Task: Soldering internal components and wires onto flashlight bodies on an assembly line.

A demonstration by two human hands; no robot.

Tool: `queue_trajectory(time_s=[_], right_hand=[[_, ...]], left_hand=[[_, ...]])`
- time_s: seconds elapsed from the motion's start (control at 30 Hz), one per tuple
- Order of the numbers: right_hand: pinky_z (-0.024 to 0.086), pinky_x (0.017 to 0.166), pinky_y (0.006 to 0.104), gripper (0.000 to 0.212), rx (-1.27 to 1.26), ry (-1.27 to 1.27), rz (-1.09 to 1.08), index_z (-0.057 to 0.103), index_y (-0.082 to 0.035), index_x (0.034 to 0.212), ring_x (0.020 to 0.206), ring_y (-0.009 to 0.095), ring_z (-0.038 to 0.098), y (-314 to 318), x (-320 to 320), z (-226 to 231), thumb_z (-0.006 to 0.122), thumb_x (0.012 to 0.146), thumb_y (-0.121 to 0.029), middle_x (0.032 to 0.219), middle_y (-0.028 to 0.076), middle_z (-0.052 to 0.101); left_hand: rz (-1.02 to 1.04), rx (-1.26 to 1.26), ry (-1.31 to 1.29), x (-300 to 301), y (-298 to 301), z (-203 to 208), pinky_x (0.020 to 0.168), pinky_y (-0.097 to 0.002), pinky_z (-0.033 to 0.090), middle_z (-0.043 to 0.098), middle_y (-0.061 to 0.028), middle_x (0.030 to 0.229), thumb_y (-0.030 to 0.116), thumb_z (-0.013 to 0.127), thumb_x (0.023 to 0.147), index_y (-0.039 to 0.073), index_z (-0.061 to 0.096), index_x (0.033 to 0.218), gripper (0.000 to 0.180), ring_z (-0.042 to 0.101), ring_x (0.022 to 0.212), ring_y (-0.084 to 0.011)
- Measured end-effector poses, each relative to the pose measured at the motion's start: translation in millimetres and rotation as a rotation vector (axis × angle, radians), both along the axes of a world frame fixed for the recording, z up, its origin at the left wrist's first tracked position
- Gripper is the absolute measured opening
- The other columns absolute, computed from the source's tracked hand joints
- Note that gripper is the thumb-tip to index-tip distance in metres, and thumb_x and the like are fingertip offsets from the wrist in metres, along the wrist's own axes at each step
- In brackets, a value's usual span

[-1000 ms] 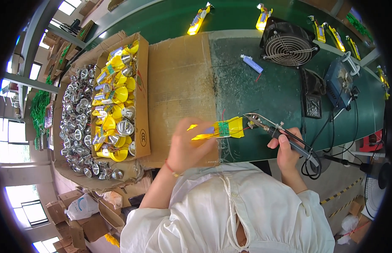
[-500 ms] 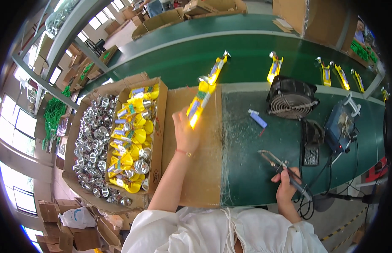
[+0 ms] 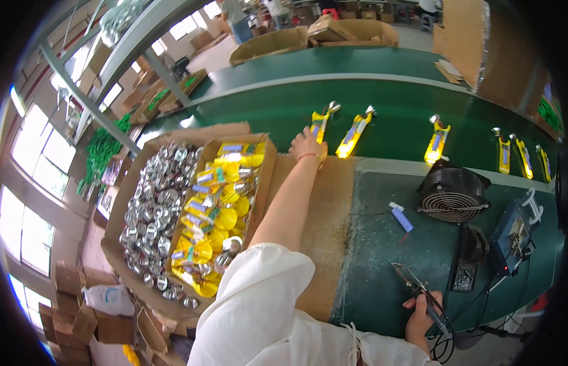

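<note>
My left hand (image 3: 307,146) reaches out to the far green belt, its fingers closed on a yellow lamp piece (image 3: 318,129) with a blue cell and a silver reflector at its far end. A second yellow lamp piece (image 3: 354,135), lit at its near end, lies just right of it on the belt. Low on the right, my right hand (image 3: 422,310) grips a soldering iron (image 3: 435,312), its thin metal tip pointing up and left over the green bench. A loose blue cell (image 3: 401,219) with a short red wire lies beyond the tip.
On the left, a cardboard box (image 3: 268,177) contains silver reflectors (image 3: 154,213) and yellow lamp pieces (image 3: 213,222). A black fan (image 3: 453,194) stands at the bench's back edge, left of a blue soldering station (image 3: 510,235). More lamp pieces (image 3: 438,141) lie along the belt (image 3: 400,100).
My left hand has carried the yellow lamp piece forward, from over the cardboard mat to the belt. The whole view has shifted; my right hand still holds the soldering iron.
</note>
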State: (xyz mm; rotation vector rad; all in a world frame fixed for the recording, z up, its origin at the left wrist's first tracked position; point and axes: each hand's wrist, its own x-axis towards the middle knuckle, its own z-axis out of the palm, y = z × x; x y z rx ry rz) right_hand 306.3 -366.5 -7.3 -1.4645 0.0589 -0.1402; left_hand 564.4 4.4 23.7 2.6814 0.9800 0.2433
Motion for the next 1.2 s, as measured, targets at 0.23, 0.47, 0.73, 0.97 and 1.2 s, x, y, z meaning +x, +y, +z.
queue_trajectory(time_s=[0.23,0.47,0.73,0.97,1.2], right_hand=[[0.043,0.050,0.0247,0.019,0.010,-0.071,-0.059,0.045,0.000,0.087,0.048,0.014,0.049,7,3,3,0.053,0.085,-0.017,0.056,0.007,0.050],[0.043,0.050,0.0239,0.019,0.006,-0.100,0.004,0.045,0.000,0.086,0.049,0.013,0.050,4,2,-6,0.053,0.085,-0.017,0.055,0.006,0.050],[0.040,0.048,0.0225,0.017,-0.104,-0.149,-0.027,0.046,-0.002,0.084,0.048,0.013,0.049,4,2,-6,0.050,0.086,-0.018,0.054,0.005,0.049],[0.043,0.049,0.0228,0.018,-0.130,-0.152,-0.038,0.046,0.000,0.086,0.049,0.012,0.051,4,0,-8,0.053,0.085,-0.018,0.056,0.006,0.052],[0.042,0.049,0.0226,0.018,-0.091,-0.131,-0.040,0.046,0.000,0.086,0.048,0.012,0.050,2,-1,-5,0.052,0.085,-0.017,0.055,0.006,0.051]], left_hand=[[-0.627,0.416,0.132,-73,26,137,0.083,-0.0426,0.043,0.052,-0.0115,0.111,0.043,0.055,0.077,0.019,0.053,0.116,0.045,0.052,0.103,-0.0286],[-0.465,0.237,0.220,-213,159,186,0.073,-0.0337,0.048,0.065,-0.0104,0.087,0.030,0.065,0.072,0.009,0.066,0.089,0.027,0.061,0.082,-0.0250],[-0.498,0.085,0.077,-241,172,150,0.078,-0.0342,0.046,0.060,-0.0136,0.099,0.019,0.066,0.073,0.006,0.058,0.108,0.039,0.059,0.088,-0.0241],[-0.660,0.231,0.232,-161,153,130,0.091,-0.0375,0.041,0.048,-0.0156,0.118,0.007,0.066,0.068,0.016,0.046,0.123,0.059,0.049,0.106,-0.0333],[-0.723,0.258,0.250,-150,164,108,0.090,-0.0355,0.042,0.055,-0.0090,0.115,0.007,0.066,0.069,0.017,0.061,0.108,0.040,0.051,0.106,-0.0276]])
